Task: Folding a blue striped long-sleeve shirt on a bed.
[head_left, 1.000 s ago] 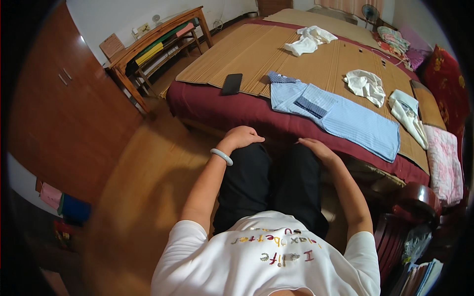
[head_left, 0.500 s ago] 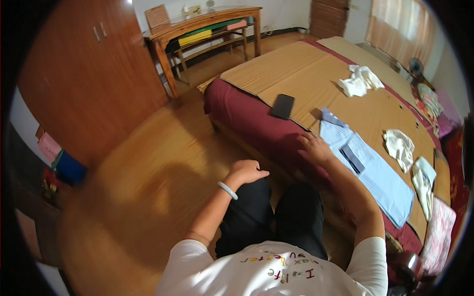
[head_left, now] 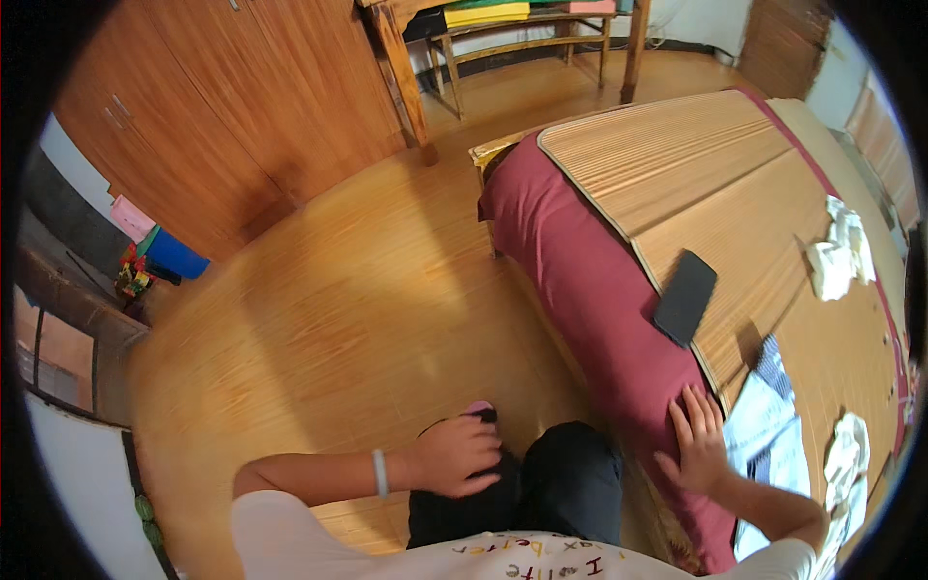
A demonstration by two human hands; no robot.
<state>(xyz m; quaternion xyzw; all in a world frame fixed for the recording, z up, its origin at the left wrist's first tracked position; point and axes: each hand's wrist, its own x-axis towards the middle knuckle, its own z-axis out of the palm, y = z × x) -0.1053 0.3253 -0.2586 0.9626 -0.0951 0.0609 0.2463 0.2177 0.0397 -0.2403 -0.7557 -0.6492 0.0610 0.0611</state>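
Note:
My left hand (head_left: 456, 454) rests over the black trousers (head_left: 577, 483) at my left knee, fingers stretched out, a pale bangle at its wrist. With fingers spread, my right hand (head_left: 698, 447) lies on the dark red bed sheet (head_left: 590, 280) at the bed's near edge; it holds nothing. Just right of it is a light blue striped garment (head_left: 768, 435), partly covered by my right forearm. Beyond that hand, a flat black tablet-like object (head_left: 686, 298) lies across the edge of the ribbed tan mat (head_left: 677, 174).
White cloths lie farther right on the bed, one crumpled (head_left: 841, 251) and one near the blue garment (head_left: 848, 445). A wooden wardrobe (head_left: 222, 106) stands at the far left, beside a blue bin (head_left: 177, 255). A wooden table leg (head_left: 401, 82) rises beyond the wood floor.
The view has swung left and down, so the bed appears farther right. My left hand has come down onto my knee with its fingers extended. My right hand stays at the bed's edge.

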